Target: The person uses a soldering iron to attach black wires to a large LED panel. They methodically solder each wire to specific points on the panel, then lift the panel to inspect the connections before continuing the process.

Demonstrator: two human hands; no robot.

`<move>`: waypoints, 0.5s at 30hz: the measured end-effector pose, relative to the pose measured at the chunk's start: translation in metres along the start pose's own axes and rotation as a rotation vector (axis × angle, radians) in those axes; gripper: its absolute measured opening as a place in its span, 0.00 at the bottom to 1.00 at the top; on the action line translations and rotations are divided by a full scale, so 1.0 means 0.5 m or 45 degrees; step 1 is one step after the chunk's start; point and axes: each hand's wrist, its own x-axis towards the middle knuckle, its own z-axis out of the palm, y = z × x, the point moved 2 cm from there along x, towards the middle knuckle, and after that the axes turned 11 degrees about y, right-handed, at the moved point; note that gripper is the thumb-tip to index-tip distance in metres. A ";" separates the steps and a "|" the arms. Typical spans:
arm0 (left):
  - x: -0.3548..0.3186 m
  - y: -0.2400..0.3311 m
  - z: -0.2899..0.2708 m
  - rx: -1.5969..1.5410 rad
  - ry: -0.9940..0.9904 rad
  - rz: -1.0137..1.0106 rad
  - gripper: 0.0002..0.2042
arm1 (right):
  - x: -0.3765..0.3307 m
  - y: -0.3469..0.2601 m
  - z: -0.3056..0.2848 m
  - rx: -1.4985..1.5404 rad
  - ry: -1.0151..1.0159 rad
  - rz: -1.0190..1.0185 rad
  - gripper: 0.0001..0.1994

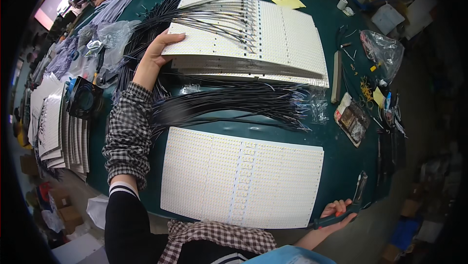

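Toward the far edge of the green tabletop [343,166], the left hand [162,49] has its fingers pinching the left edge of a thin white dotted panel [295,32], thumb on top; tugging the slim black wires [165,16] across it could strain their ends. By the near right corner, the right hand [337,211] wraps its fingers round a dark green-handled tool [359,194]; its slim tip, if hot, could scorch the wireless white rectangular panel [202,178] along the near edge.
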 end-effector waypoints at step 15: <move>-0.181 0.019 0.064 1.047 0.481 0.692 0.22 | 0.005 0.001 0.008 -0.034 0.002 -0.023 0.20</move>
